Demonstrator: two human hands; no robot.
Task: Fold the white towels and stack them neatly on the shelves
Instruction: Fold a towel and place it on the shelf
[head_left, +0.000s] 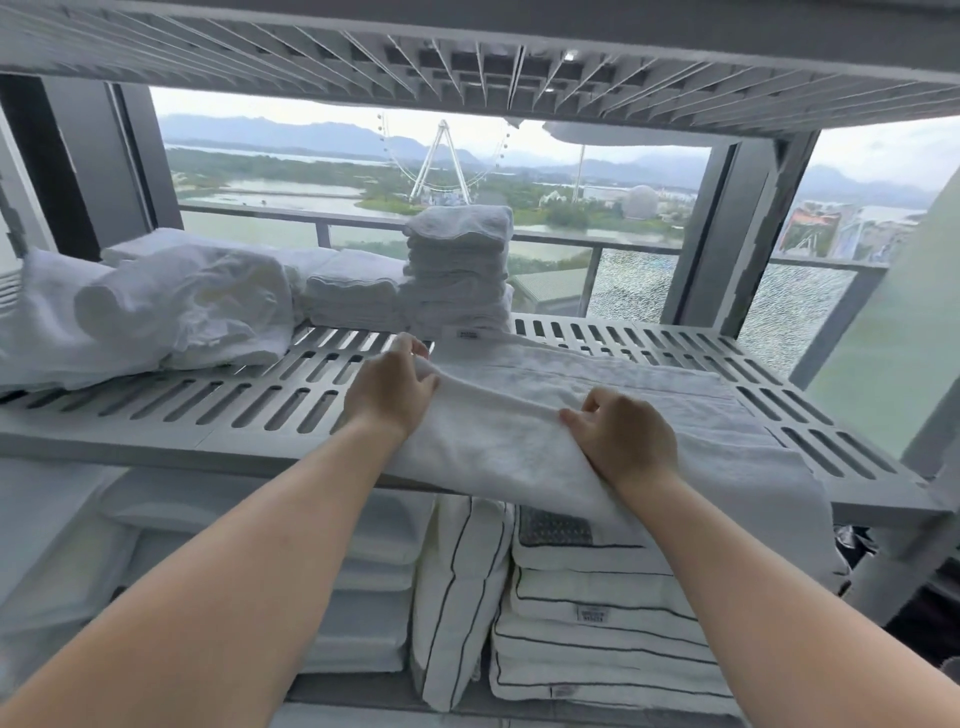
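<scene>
A white towel (597, 395) lies spread over the right half of the grey slotted shelf (208, 405), its near edge hanging over the front. My left hand (389, 389) pinches the towel's raised fold near its left end. My right hand (623, 441) grips the same fold further right, close to the shelf's front edge. A tall stack of folded white towels (457, 270) stands at the back middle of the shelf, with a lower stack (353, 296) to its left.
A crumpled heap of white linen (156, 312) fills the shelf's left side. The shelf below holds folded white bedding with dark piping (597, 623) and white pillows (363, 597). Another slotted shelf (467, 57) hangs overhead. A window with a balcony rail is behind.
</scene>
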